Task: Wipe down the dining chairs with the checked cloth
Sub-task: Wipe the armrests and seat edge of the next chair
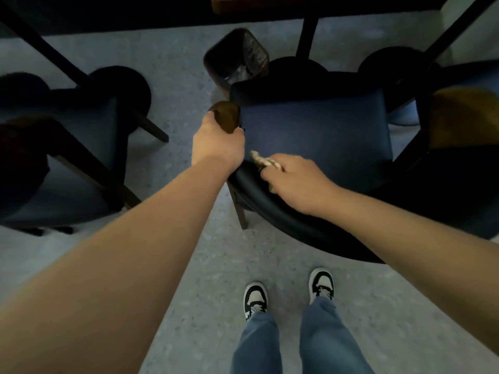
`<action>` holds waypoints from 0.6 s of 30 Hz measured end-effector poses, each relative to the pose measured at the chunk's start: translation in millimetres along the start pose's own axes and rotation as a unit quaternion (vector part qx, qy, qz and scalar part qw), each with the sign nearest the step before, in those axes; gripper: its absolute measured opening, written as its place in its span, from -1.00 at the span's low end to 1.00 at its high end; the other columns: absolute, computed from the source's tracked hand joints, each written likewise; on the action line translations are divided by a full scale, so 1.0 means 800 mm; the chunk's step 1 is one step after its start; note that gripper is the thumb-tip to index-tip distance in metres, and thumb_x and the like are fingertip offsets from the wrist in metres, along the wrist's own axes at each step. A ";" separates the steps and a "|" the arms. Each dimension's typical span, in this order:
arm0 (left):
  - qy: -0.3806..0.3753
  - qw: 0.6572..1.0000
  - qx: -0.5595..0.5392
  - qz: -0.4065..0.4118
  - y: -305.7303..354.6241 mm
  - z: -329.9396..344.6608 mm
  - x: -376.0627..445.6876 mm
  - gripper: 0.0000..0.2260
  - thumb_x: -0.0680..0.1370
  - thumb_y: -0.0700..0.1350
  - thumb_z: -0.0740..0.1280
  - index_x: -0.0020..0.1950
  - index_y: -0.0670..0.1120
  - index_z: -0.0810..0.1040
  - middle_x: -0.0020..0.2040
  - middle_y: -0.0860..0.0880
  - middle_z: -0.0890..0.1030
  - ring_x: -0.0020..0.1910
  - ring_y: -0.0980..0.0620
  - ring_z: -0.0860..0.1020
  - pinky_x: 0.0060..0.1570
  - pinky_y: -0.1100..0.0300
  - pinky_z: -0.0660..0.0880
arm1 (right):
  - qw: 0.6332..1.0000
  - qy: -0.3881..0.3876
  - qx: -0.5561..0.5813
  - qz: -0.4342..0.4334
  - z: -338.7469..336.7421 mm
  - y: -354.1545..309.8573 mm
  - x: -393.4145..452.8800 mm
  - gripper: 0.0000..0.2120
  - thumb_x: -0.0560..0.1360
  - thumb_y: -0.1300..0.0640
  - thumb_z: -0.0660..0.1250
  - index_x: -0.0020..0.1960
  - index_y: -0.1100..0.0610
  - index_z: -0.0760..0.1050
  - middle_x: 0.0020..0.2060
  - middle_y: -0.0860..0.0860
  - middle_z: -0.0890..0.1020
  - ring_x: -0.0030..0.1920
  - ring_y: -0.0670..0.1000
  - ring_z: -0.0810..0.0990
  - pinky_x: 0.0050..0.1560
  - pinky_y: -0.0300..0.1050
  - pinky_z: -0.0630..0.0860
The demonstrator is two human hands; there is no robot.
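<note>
A dining chair with a dark blue seat and a black padded curved backrest stands right in front of me. My left hand grips the brown wooden end of its left armrest. My right hand holds the bunched checked cloth against the top of the backrest, near its left end. Most of the cloth is hidden under my fingers.
A second blue chair stands to the left and a third to the right. A brown waste bin with a plastic liner sits beyond the chair, by black table legs. My feet stand on grey speckled floor.
</note>
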State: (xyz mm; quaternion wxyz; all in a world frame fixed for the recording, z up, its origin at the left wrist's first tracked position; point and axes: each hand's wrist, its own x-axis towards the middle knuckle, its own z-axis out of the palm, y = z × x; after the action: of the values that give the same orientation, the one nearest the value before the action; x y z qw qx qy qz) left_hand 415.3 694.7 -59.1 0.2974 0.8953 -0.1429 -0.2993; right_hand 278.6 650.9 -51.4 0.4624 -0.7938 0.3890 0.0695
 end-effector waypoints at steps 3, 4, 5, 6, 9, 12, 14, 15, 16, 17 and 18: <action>0.040 0.998 -0.005 -0.042 0.004 0.011 -0.025 -0.58 0.58 -0.06 0.23 0.41 -0.14 0.27 0.30 -0.16 0.45 0.24 -0.18 0.47 0.00 0.10 0.37 | 0.996 -0.060 -0.021 -0.057 -0.012 0.015 -0.032 -0.67 0.59 0.02 0.13 0.34 0.03 0.29 -0.01 -0.02 0.51 -0.05 0.02 0.48 -0.14 -0.13 0.31; 0.045 0.997 -0.007 -0.057 0.005 0.016 -0.034 -0.59 0.56 -0.09 0.22 0.39 -0.15 0.28 0.31 -0.17 0.43 0.24 -0.19 0.46 0.04 0.06 0.39 | 0.996 -0.064 -0.016 -0.066 -0.017 0.020 -0.035 -0.71 0.60 0.02 0.13 0.30 0.03 0.27 -0.02 0.00 0.52 -0.07 0.02 0.49 -0.17 -0.13 0.30; 0.053 0.996 -0.013 -0.072 0.005 0.021 -0.044 -0.57 0.54 -0.11 0.22 0.40 -0.14 0.29 0.32 -0.16 0.41 0.24 -0.20 0.45 0.10 0.03 0.40 | 0.995 -0.066 -0.017 -0.071 -0.021 0.025 -0.033 -0.79 0.59 0.05 0.15 0.21 0.04 0.30 -0.05 0.01 0.55 -0.09 0.03 0.51 -0.20 -0.12 0.30; 0.067 0.994 -0.025 -0.084 0.004 0.025 -0.052 -0.57 0.53 -0.12 0.22 0.40 -0.12 0.30 0.31 -0.14 0.41 0.23 -0.19 0.46 0.12 0.02 0.42 | 0.995 -0.061 -0.022 -0.075 -0.023 0.029 -0.027 -0.86 0.58 0.08 0.16 0.13 0.05 0.34 -0.08 0.01 0.56 -0.10 0.04 0.52 -0.21 -0.11 0.30; 0.118 0.989 -0.030 -0.087 0.003 0.032 -0.060 -0.66 0.56 -0.06 0.22 0.33 -0.06 0.37 0.21 -0.08 0.48 0.14 -0.12 0.51 0.05 0.04 0.43 | 0.999 -0.003 0.002 -0.037 -0.024 0.041 0.007 -0.89 0.55 0.15 0.18 0.01 0.13 0.47 -0.11 0.02 0.56 -0.10 0.05 0.49 -0.24 -0.10 0.27; 0.135 0.987 0.006 -0.090 0.004 0.034 -0.053 -0.67 0.58 0.03 0.23 0.30 -0.05 0.39 0.18 -0.08 0.51 0.12 -0.13 0.52 0.03 0.01 0.46 | 0.990 0.065 0.102 0.067 -0.030 0.051 0.052 -0.82 0.54 0.15 0.15 0.03 0.17 0.49 -0.07 0.07 0.55 -0.19 0.04 0.50 -0.35 -0.13 0.35; 0.139 0.986 0.026 -0.090 0.005 0.037 -0.051 -0.66 0.59 0.05 0.24 0.33 -0.05 0.37 0.18 -0.08 0.50 0.10 -0.11 0.53 -0.02 0.03 0.43 | 0.992 0.045 0.073 0.096 -0.024 0.067 0.077 -0.81 0.55 0.15 0.15 0.05 0.18 0.49 -0.06 0.08 0.54 -0.13 0.09 0.52 -0.29 -0.14 0.30; 0.142 0.985 0.037 -0.091 0.006 0.037 -0.050 -0.65 0.60 0.04 0.23 0.34 -0.05 0.37 0.19 -0.08 0.50 0.08 -0.09 0.52 -0.05 0.05 0.42 | 0.996 0.000 0.031 0.088 -0.014 0.076 0.087 -0.78 0.56 0.15 0.15 0.07 0.21 0.51 -0.03 0.13 0.56 -0.05 0.15 0.54 -0.22 -0.17 0.30; 0.145 0.984 0.047 -0.093 0.006 0.038 -0.050 -0.66 0.60 0.04 0.23 0.34 -0.05 0.37 0.19 -0.09 0.50 0.05 -0.07 0.51 -0.07 0.06 0.39 | 0.995 -0.061 -0.014 0.081 -0.002 0.083 0.092 -0.75 0.57 0.16 0.14 0.09 0.24 0.53 0.03 0.19 0.58 0.02 0.19 0.55 -0.17 -0.18 0.30; 0.150 0.983 0.056 -0.093 0.006 0.039 -0.050 -0.67 0.61 0.03 0.22 0.33 -0.05 0.37 0.18 -0.09 0.51 0.03 -0.07 0.50 -0.08 0.06 0.38 | 0.989 -0.114 -0.054 0.074 0.011 0.090 0.096 -0.72 0.58 0.16 0.12 0.12 0.27 0.53 0.08 0.23 0.58 0.05 0.19 0.55 -0.14 -0.19 0.30; 0.153 0.982 0.065 -0.093 0.006 0.039 -0.049 -0.68 0.61 0.03 0.22 0.33 -0.04 0.37 0.18 -0.09 0.51 0.04 -0.08 0.50 -0.08 0.06 0.36 | 0.983 -0.147 -0.084 0.070 0.021 0.095 0.099 -0.71 0.58 0.16 0.11 0.14 0.28 0.52 0.11 0.24 0.57 0.05 0.19 0.54 -0.13 -0.18 0.30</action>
State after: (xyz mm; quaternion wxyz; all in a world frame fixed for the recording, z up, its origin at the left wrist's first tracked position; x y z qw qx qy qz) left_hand 365.0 693.7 -58.6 0.2275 0.9574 -0.0311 -0.1752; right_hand 285.8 599.7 -149.6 0.4405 -0.7815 0.3644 0.2497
